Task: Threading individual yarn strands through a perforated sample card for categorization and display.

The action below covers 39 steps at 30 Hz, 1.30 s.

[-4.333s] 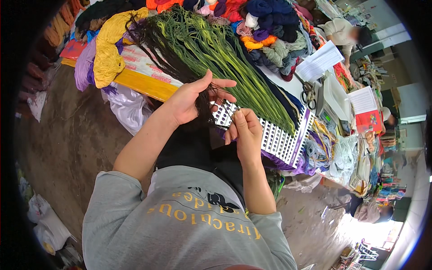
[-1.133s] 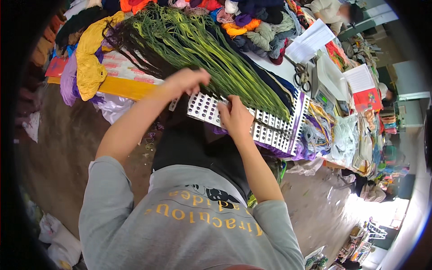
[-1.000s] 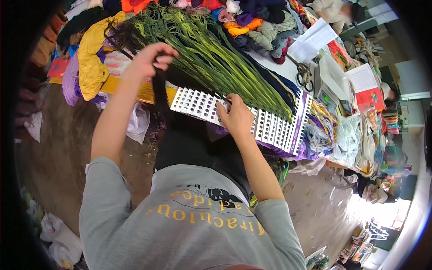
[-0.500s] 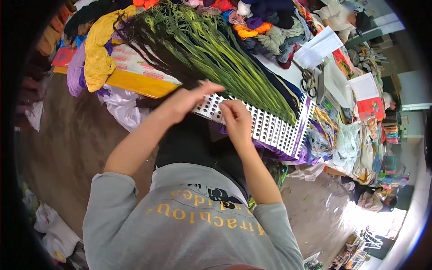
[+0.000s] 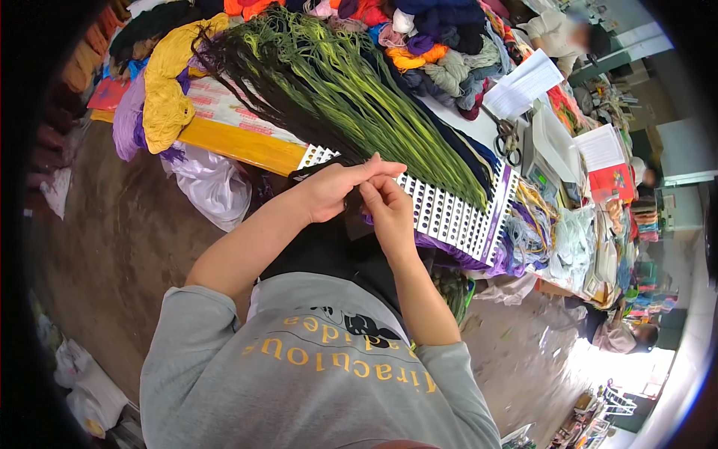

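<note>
Long hanks of green and yellow-green yarn [image 5: 374, 105] lie across the table, with black yarn [image 5: 299, 123] along their left side. Their near ends meet a white card strip with rows of round holes [image 5: 449, 221]. My left hand [image 5: 336, 188] is closed at the strip's edge, where a black strand loops beside the wrist and runs into it; its forefinger reaches rightward. Directly beside it, the fingertips of my right hand [image 5: 389, 213] are pinched together near the left fingers. Whatever lies between those fingertips is too small or hidden to make out.
A yellow hank [image 5: 166, 90] and a lilac one hang at the table's left. Scissors [image 5: 508, 138], papers [image 5: 523, 82] and a scale with a white tray [image 5: 553, 146] stand on the right. Piled yarn [image 5: 449, 63] fills the back. A white bag [image 5: 209, 187] hangs below the left edge.
My left hand has moved right and down, bringing its fingers up against my right hand. Black yarn now loops out left of the left wrist. The right hand has shifted slightly down.
</note>
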Tool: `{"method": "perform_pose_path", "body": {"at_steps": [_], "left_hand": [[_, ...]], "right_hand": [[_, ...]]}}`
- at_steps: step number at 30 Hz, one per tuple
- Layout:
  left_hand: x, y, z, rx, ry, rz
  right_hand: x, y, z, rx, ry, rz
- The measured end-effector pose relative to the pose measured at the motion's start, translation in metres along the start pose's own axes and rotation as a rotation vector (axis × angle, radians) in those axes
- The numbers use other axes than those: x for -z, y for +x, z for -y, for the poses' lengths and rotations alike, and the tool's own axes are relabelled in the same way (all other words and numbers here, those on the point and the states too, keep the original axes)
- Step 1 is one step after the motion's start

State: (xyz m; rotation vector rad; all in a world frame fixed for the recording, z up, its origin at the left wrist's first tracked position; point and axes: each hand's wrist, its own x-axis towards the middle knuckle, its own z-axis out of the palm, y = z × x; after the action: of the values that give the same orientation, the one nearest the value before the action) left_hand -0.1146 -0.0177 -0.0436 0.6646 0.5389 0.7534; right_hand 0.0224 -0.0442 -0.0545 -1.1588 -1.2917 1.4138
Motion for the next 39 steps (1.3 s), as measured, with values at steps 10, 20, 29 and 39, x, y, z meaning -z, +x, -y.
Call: {"method": "perform_pose_path", "body": {"at_steps": [10,20,29,39], "left_hand": [[0.014,-0.002,-0.008,-0.034,-0.300,0.170],[0.020,-0.018,-0.026,-0.127,-0.071,-0.119],[0.017,-0.021,-0.028,-0.154,-0.003,-0.096],[0.018,-0.021,-0.029,-0.179,-0.028,-0.046]], "right_hand": [[0.003,-0.005,0.016,0.078,0.168,-0.021],[0.013,-0.010,0.012,0.007,0.305,-0.025],[0.013,-0.012,0.012,0.042,0.286,-0.014],[0.012,-0.015,0.016,-0.010,0.263,-0.021]]}}
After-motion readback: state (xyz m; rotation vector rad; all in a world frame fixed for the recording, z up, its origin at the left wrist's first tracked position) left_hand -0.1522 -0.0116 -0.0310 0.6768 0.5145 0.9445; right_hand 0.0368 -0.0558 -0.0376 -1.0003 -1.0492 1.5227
